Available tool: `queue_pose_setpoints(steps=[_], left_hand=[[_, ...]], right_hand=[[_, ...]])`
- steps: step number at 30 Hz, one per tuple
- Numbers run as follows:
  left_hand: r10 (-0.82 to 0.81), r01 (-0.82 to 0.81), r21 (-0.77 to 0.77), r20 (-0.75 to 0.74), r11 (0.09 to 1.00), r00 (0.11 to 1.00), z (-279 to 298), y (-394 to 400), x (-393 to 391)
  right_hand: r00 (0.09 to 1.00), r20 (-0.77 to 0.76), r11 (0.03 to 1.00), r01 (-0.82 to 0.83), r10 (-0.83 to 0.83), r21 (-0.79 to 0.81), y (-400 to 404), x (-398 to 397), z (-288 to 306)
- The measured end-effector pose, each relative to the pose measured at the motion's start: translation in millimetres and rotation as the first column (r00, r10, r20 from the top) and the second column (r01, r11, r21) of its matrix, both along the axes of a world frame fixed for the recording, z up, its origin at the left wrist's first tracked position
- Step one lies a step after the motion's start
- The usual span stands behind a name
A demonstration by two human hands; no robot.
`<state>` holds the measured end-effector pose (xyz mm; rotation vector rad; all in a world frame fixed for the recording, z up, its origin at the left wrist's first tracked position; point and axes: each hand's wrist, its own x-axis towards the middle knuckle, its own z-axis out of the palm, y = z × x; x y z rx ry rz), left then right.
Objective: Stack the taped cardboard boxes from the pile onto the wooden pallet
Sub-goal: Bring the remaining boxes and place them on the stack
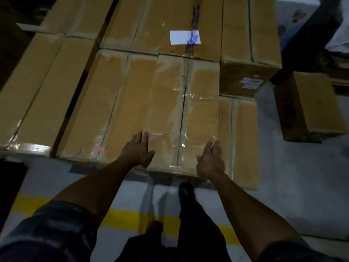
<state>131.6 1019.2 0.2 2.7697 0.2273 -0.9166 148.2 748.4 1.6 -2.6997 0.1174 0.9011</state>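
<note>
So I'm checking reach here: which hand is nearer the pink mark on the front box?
Left. The left hand lies flat on the box top, just right of the pink mark. The right hand is at the box's far right edge, well away.

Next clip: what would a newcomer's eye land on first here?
Both bare hands, the left hand and right hand, lie flat on the near end of a taped box at centre. A white label stands out on a box behind, and a yellow line crosses the floor below.

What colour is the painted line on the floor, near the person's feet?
Yellow. The floor line runs across the pale grey floor; the head view shows it.
</note>
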Motion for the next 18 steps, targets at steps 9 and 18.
queue_pose_setpoints(steps=[9, 18], left_hand=[[-0.142, 0.142, 0.018, -0.022, 0.990, 0.990, 5, 13, -55], [-0.251, 0.232, 0.189, 0.083, 0.954, 0.965, 9, 4, -61]], right_hand=[[0.982, -0.113, 0.984, -0.162, 0.154, -0.069, -3, -48, 7], [0.986, -0.028, 0.974, -0.169, 0.167, -0.150, 1, -46, 0]])
